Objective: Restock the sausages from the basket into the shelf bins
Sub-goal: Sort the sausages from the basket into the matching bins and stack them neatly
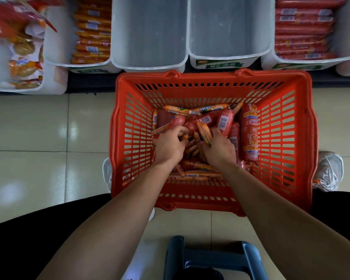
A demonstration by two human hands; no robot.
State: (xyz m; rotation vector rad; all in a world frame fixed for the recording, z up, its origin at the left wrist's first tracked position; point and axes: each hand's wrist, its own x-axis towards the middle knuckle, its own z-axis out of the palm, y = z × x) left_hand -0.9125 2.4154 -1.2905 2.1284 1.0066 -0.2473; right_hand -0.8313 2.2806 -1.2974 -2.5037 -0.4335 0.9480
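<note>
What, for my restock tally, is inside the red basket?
Heaped thin orange sausages and thicker red sausages. The right hand grips a few orange ones; the left hand curls into the pile. Hands and top layer hide whatever lies beneath.

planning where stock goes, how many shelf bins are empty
2. The left empty bin and right empty bin sit side by side mid-shelf, just behind the basket. Others may lie outside the frame.

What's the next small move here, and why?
Probably lift the right hand up out of the basket: it grips a bunch of thin orange sausages, and the left hand is curled into the pile too. The second bin from the left holds matching orange ones, so I'd carry them there.
</note>
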